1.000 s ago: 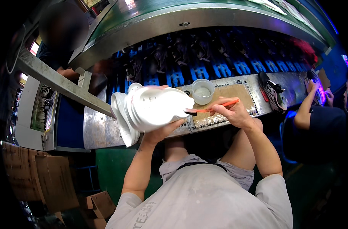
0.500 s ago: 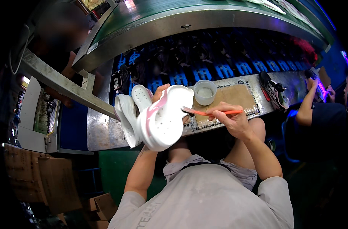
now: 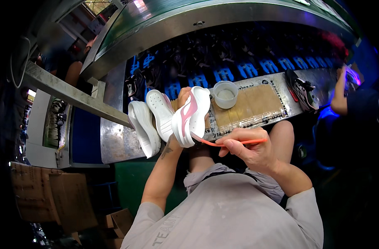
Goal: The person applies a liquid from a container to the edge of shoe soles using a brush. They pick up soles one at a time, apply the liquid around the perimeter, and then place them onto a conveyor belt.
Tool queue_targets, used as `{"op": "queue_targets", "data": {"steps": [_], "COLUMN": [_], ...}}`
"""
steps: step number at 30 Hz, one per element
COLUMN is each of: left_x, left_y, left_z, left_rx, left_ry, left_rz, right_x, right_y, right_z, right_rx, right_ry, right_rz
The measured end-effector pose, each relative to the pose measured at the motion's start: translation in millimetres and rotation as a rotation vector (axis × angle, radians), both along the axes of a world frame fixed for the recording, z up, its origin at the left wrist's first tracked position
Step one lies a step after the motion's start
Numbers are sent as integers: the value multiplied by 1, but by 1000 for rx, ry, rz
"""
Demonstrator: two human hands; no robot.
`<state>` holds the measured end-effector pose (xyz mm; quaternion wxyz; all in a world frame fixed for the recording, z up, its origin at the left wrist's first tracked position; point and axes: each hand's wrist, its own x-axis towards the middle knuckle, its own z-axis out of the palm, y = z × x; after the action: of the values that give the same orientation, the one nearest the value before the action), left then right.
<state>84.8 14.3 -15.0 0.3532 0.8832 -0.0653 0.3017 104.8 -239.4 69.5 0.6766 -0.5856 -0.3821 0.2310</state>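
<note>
My left hand [image 3: 183,96] grips a white shoe sole [image 3: 199,108] with a pink wavy band, its fingers partly hidden behind it. The sole is tilted above the near edge of the bench. In my right hand [image 3: 251,150] a thin brush [image 3: 216,145] with an orange handle is pinched between thumb and fingers. The brush's tip is at the lower right edge of the sole. Two more white soles, a left one [image 3: 144,128] and a hole-dotted one [image 3: 160,114], lean beside my left hand. A translucent plastic cup [image 3: 225,95] with whitish contents stands just beyond the held sole.
A taped cardboard sheet [image 3: 249,103] covers part of the metal bench [image 3: 114,141]. A dark sneaker [image 3: 301,90] sits to its right. Dark shoes with blue supports line the space under a raised conveyor [image 3: 164,35]. A metal bar [image 3: 73,93] runs at left; a co-worker's arm [image 3: 340,93] is at right.
The held sole has been turned and shifted right, showing more of its pink side. The brush tip has moved from the sole's inner right side down to its lower edge. My right hand is lower.
</note>
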Motion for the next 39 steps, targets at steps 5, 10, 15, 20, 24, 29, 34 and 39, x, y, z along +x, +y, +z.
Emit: {"op": "queue_targets", "data": {"steps": [5, 10, 15, 20, 24, 29, 34, 39], "left_x": [11, -3, -52, -89, -61, 70, 198, 122], "left_y": [-18, -8, -20, -34, -45, -16, 55, 55], "left_z": [-3, -42, -40, -28, 41, 149, 207, 185], "left_rx": [114, -42, -237, -1223, -1544, -1237, -1648, -1153], "left_ry": [-198, -131, 296, 447, 606, 202, -240, 96], "left_rz": [131, 133, 16, -378, -639, -904, -691, -453], "right_x": [4, 26, 57, 114, 143, 147, 141, 135], "right_y": [10, 22, 13, -5, -35, -50, -40, -42], "right_z": [4, -9, -37, -129, -214, -246, -241, -229], "right_rx": [38, 174, 276, 154, 47, 1, -57, -74], "right_ry": [158, 275, 75, -30, 51, 121, 46, 78], "right_rz": [-56, -146, -389, -670, -776, -814, -767, -765]}}
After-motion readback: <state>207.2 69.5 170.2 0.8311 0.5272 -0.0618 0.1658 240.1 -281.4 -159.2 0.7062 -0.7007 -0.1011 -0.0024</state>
